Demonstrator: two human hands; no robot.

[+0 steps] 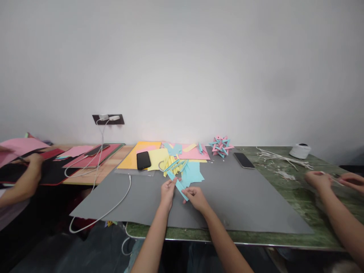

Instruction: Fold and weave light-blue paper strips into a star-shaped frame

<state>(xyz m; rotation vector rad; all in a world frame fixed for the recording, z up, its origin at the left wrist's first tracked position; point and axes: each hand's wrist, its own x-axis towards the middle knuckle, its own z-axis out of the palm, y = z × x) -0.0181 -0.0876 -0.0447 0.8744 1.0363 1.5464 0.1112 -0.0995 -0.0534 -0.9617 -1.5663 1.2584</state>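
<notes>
A narrow blue paper strip [179, 186] slants between my two hands above the grey mat [136, 203]. My left hand [168, 191] pinches its left side near the middle. Fingers of my right hand [195, 197] are closed on its lower end. Just beyond lie blue paper sheets [195, 172] and a pile of yellow folded strips [173, 167] with some blue ones on it. At the back of the mat stands a pink and blue folded-paper star ball [222, 146].
A black phone [143, 160] lies on orange and yellow paper, another phone [243, 160] at right. A white cable [119, 203] crosses the mat's left side. A co-worker's hands [318, 180] handle white cord at right; another person's hand [34, 163] is by pink paper at left.
</notes>
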